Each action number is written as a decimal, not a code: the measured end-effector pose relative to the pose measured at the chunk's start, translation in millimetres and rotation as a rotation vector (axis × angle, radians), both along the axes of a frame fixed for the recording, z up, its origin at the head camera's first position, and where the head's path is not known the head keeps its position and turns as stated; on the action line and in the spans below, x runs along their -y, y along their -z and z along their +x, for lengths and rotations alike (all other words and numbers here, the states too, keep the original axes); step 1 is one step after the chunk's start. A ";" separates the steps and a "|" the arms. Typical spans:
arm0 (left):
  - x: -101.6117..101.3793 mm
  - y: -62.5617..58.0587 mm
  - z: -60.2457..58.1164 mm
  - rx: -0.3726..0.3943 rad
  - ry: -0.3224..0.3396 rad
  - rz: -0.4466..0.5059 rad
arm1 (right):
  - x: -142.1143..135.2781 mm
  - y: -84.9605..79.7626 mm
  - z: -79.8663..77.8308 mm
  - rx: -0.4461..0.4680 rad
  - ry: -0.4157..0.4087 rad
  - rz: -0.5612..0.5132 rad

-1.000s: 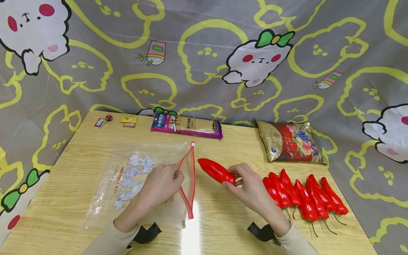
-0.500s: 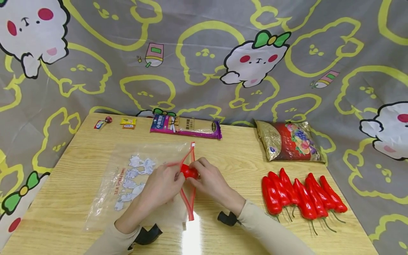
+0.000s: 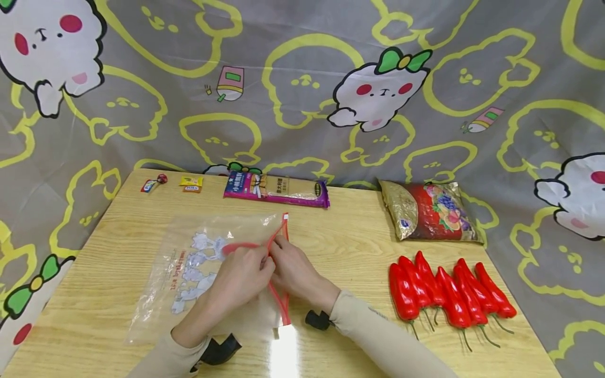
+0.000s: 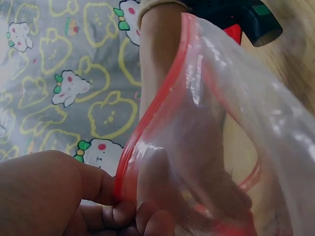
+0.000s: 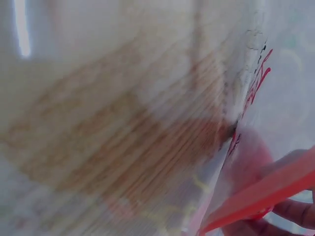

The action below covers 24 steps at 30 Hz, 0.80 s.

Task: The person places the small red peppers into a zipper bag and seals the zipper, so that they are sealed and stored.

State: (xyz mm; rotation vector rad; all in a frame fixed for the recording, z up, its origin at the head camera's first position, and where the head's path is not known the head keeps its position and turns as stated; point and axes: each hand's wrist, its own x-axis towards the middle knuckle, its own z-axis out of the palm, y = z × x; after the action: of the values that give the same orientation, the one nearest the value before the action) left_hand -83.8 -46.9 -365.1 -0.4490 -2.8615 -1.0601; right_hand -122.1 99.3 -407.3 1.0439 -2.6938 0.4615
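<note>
The left grip [image 3: 243, 276] is pinching the red rim [image 4: 156, 107] of the bag [image 3: 158, 299]; the right grip [image 3: 293, 268] is holding a pepper [image 3: 230, 248] inside, just beyond the left. More peppers [image 3: 451, 300] are lying right of both.

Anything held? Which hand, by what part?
Left hand pinches the plastic bag by its red mouth edge. Right hand holds a red pepper, tip inside the bag, seemingly by the opposite end; exact grip partly hidden.

Bright glare on the tabletop [image 3: 283, 354]
</note>
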 end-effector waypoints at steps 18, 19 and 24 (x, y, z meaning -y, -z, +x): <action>1.3 -0.9 0.0 0.065 -0.018 0.031 | 1.9 3.7 -3.7 -0.029 0.043 0.092; 1.6 -1.1 0.2 0.081 -0.017 0.037 | 0.4 1.8 -2.3 -0.029 0.043 0.089; 2.8 -0.9 -0.8 0.116 -0.020 0.055 | -30.8 -13.3 13.4 -0.095 0.060 0.033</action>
State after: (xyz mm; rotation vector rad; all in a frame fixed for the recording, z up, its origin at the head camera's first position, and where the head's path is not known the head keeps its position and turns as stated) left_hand -84.5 -49.7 -364.2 -0.3658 -2.9204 -1.1956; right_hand -108.8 130.1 -394.0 0.9649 -2.6488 0.3493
